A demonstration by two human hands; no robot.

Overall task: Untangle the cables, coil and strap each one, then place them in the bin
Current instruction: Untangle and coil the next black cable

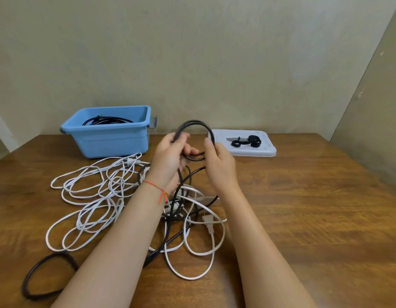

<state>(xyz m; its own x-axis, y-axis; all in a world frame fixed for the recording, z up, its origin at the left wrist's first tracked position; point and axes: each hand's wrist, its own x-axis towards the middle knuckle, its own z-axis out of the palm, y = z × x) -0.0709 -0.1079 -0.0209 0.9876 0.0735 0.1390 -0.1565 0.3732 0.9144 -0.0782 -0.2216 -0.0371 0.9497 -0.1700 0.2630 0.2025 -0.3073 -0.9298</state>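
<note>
A black cable (193, 127) forms a small double loop held up at the centre of the frame, between both hands. The left hand (168, 160) grips the loop's left side, fingers curled round it; the right hand (218, 162) pinches its right side with thumb and fingers. The cable's free length drops below the hands into a tangle of white cables (99, 192) spread over the wooden table (303, 207) at lower left and centre. At upper left stands a blue bin (112, 138) with a coiled black cable inside. To the right of the hands, a white tray (265, 150) carries black straps (248, 141).
</note>
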